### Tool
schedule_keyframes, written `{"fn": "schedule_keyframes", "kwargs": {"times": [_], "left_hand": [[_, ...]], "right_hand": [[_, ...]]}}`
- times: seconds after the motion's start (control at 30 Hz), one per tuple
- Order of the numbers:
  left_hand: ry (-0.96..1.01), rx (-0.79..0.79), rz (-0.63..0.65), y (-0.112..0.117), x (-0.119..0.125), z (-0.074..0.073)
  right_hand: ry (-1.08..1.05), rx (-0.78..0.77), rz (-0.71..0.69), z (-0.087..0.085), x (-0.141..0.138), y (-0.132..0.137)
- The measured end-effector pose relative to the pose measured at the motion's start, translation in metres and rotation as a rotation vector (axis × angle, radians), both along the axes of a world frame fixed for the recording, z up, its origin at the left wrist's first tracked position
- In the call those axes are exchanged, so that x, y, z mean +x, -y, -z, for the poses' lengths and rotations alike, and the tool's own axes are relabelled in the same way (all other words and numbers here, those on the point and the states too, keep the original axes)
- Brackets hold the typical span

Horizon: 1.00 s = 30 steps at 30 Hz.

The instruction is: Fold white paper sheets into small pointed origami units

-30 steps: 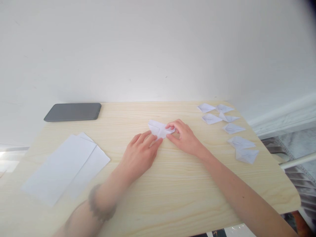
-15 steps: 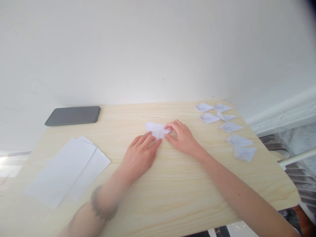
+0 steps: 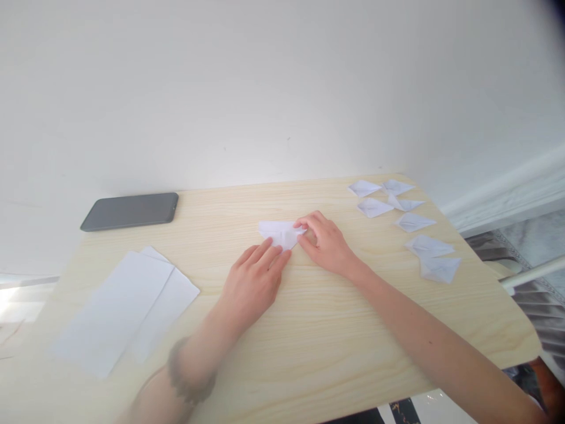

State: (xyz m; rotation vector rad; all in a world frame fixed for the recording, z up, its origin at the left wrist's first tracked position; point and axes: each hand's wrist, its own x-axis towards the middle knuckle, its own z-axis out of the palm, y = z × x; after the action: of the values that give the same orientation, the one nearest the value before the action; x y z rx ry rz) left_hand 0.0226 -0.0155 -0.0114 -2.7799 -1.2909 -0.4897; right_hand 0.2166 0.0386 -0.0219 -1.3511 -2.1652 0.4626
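Note:
A small folded piece of white paper (image 3: 282, 232) lies on the table in front of me, its long straight edge toward the wall and its sides narrowing toward me. My left hand (image 3: 255, 275) rests with fingers stretched out, the tips touching the paper's near edge. At the paper's right corner, my right hand (image 3: 324, 242) pinches it between thumb and fingers. The fingertips cover part of that corner.
Several folded white paper pieces (image 3: 415, 222) lie along the right side of the wooden table (image 3: 353, 341). Flat white sheets (image 3: 119, 306) overlap at the left. Behind them lies a dark phone (image 3: 130, 211), near the white wall (image 3: 265, 88).
My left fingers have slid slightly down toward the paper's near edge. The right thumb has shifted a little up and right. The view has tilted slightly.

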Motion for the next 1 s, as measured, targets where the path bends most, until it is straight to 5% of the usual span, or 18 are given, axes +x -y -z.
{"fn": "schedule_keyframes", "kwargs": {"times": [1.0], "left_hand": [[0.043,0.003,-0.016,-0.001,0.001,-0.003]], "right_hand": [[-0.2,-0.175,-0.077,-0.006,0.011,-0.009]]}}
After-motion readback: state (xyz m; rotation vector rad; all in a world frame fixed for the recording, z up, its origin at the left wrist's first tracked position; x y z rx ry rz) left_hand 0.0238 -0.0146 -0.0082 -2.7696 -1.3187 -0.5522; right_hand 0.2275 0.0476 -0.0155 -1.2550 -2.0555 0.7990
